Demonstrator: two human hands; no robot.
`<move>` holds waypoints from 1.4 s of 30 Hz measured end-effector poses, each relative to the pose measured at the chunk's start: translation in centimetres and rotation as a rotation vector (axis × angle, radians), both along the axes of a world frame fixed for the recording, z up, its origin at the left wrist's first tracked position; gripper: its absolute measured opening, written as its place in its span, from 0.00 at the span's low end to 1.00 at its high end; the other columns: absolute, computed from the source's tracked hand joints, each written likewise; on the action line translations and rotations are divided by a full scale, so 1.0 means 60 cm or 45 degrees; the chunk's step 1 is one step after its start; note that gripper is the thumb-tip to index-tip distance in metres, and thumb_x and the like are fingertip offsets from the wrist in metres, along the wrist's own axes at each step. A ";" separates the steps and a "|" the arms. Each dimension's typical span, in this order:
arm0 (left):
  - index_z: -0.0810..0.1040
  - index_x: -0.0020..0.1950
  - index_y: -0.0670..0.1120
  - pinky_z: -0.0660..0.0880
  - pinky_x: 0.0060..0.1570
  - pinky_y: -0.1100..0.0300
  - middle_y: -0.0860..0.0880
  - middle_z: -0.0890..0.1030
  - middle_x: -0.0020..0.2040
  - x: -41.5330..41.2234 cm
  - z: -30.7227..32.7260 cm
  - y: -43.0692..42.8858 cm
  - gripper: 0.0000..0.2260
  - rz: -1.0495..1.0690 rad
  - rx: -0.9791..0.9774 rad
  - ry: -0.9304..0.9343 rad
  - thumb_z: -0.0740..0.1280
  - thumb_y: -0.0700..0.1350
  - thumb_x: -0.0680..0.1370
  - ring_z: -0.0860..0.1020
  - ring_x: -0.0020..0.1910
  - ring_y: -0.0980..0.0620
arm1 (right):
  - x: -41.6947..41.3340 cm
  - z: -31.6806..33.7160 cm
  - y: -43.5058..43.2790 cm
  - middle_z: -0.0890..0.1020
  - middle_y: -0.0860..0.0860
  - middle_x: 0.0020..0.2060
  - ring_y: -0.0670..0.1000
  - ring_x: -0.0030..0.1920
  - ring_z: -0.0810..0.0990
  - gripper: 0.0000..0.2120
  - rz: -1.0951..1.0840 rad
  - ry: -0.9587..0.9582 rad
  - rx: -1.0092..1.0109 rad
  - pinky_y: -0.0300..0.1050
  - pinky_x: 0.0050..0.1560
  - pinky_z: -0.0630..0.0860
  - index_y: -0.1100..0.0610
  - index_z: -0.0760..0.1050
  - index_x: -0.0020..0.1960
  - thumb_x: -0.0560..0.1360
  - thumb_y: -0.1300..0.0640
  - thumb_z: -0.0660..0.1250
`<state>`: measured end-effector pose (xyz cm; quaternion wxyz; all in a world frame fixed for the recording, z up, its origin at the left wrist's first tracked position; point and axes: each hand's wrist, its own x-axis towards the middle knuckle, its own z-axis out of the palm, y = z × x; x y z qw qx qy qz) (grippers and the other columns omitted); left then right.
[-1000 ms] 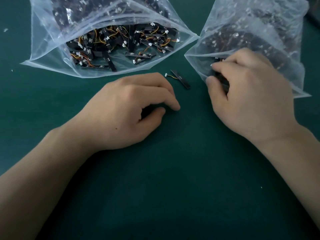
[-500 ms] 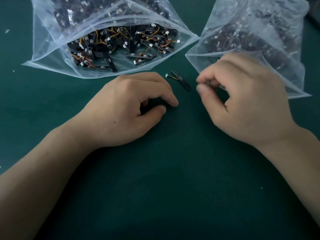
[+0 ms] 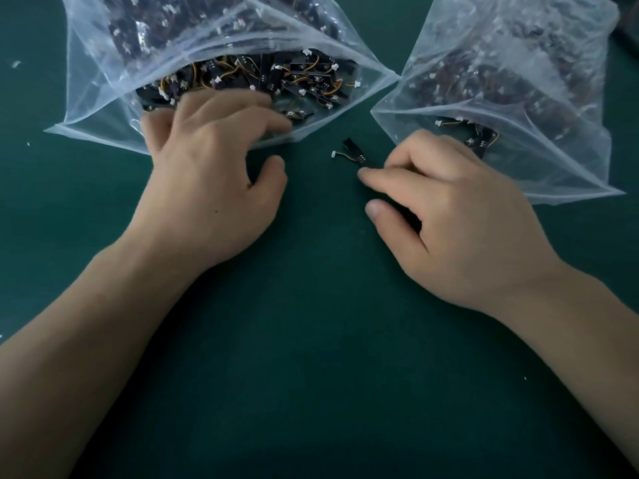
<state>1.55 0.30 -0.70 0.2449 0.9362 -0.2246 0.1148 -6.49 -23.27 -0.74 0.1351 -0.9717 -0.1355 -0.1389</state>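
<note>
— So where is the loose black strip sitting?

— Flat on the green bench, between the mouths of the two clear bags. Its thin wires curl off to a white plug on the side away from the right hand.

— Has that hand got it?

— No. The index finger points at the strip's near end, tip touching it or just beside it, I cannot tell which. The thumb is well apart from it and the other fingers are curled under, gripping nothing I can see.

— And the left hand?

— Fingers stretched out and spread inside the mouth of the left bag, over the heap of like strips. They are blurred, but they look straight, not closed on a part. The right bag lies untouched.

— How would you pick the loose one up?

— Probably feather-light and stiff along the black body, so a pinch across its long edges should do. I'd leave the wires alone, since they look fine enough to tear at the solder, and lying flat on the bench it may need a fingernail under one end.
</note>
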 end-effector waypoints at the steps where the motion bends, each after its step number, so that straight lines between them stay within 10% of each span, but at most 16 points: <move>1: 0.83 0.65 0.54 0.53 0.65 0.53 0.55 0.78 0.72 0.001 -0.004 0.000 0.15 -0.009 0.036 0.027 0.65 0.48 0.79 0.70 0.74 0.49 | 0.000 0.001 -0.001 0.78 0.50 0.52 0.53 0.52 0.77 0.15 -0.003 0.003 0.010 0.48 0.40 0.76 0.55 0.83 0.63 0.82 0.51 0.65; 26: 0.73 0.76 0.51 0.52 0.64 0.52 0.54 0.69 0.75 0.007 -0.012 -0.008 0.26 0.003 0.240 0.083 0.56 0.56 0.80 0.62 0.70 0.47 | 0.021 0.005 0.036 0.78 0.43 0.44 0.49 0.40 0.77 0.06 0.031 0.080 0.279 0.50 0.37 0.76 0.51 0.79 0.53 0.79 0.49 0.69; 33: 0.78 0.73 0.52 0.54 0.66 0.52 0.54 0.74 0.71 -0.006 -0.005 -0.012 0.23 0.085 0.154 0.110 0.59 0.55 0.80 0.66 0.69 0.44 | 0.047 0.003 0.075 0.69 0.39 0.38 0.46 0.38 0.71 0.13 -0.210 0.038 0.136 0.42 0.32 0.62 0.48 0.79 0.61 0.80 0.44 0.65; 42: 0.75 0.75 0.56 0.52 0.71 0.50 0.55 0.69 0.77 -0.033 -0.003 -0.008 0.24 0.073 0.179 0.161 0.58 0.57 0.80 0.61 0.75 0.47 | 0.022 -0.001 0.080 0.76 0.41 0.37 0.45 0.38 0.76 0.03 -0.249 0.095 0.305 0.45 0.35 0.74 0.45 0.78 0.50 0.79 0.47 0.69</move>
